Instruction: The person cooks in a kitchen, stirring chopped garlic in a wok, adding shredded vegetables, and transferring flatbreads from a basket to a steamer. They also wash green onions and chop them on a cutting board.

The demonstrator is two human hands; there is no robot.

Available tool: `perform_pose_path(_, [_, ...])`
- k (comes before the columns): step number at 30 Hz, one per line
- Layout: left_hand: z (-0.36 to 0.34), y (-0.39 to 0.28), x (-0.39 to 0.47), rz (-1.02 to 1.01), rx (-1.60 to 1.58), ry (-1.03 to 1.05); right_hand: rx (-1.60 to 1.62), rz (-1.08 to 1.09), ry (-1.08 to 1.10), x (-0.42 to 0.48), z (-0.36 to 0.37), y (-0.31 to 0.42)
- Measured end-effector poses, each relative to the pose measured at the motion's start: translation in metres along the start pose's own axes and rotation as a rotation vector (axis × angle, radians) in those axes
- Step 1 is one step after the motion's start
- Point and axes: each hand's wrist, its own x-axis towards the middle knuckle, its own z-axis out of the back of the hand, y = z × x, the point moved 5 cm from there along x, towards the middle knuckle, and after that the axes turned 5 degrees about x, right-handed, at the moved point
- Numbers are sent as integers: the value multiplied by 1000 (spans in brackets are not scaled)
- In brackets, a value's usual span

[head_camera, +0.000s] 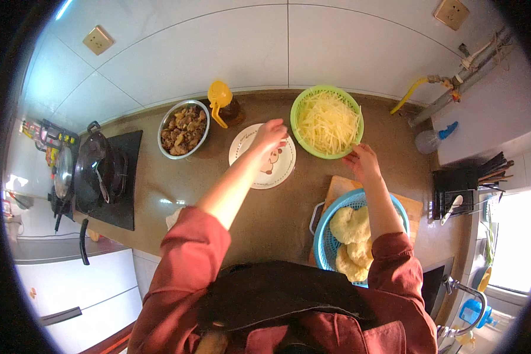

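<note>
My left hand (pixel 271 134) is over the upper part of a white plate (pixel 248 170) printed with a cartoon animal; its fingers are curled, and whether they hold anything cannot be told. My right hand (pixel 361 162) touches the lower right rim of a green plastic basket (pixel 295 116) heaped with pale shredded strips (pixel 329 121), perhaps potato. Under my right forearm, a blue plastic basket (pixel 322 239) holds several flat yellowish rounds of bread or dough (pixel 350 225). It rests on a wooden cutting board (pixel 340 185).
A metal bowl of browned meat pieces (pixel 186 128) and a yellow-topped oil jug (pixel 221 99) stand at the back. At left, a black wok with a glass lid (pixel 95 172) sits on the stove (pixel 130 177). A dark rack (pixel 453 199) and a sink faucet (pixel 480 296) are at right.
</note>
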Motion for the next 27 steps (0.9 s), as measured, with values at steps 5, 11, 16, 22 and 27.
perform_pose_path(5, [-34,-26,30,17,158,83,-73,52,70,12,10,8])
perform_pose_path(11, [-21,-49,12,-14,96,116,-68,99,149,-4,-10,35])
perform_pose_path(16, [-16,-107,-11,-146,5,189,-120,75,210,-24,-26,83])
perform_pose_path(22, [-11,-152,-35,-263,-88,197,-167,72,297,-58,-60,138])
perform_pose_path(27, [-7,-154,-47,-284,-120,261,-167,103,232,-70,-62,150])
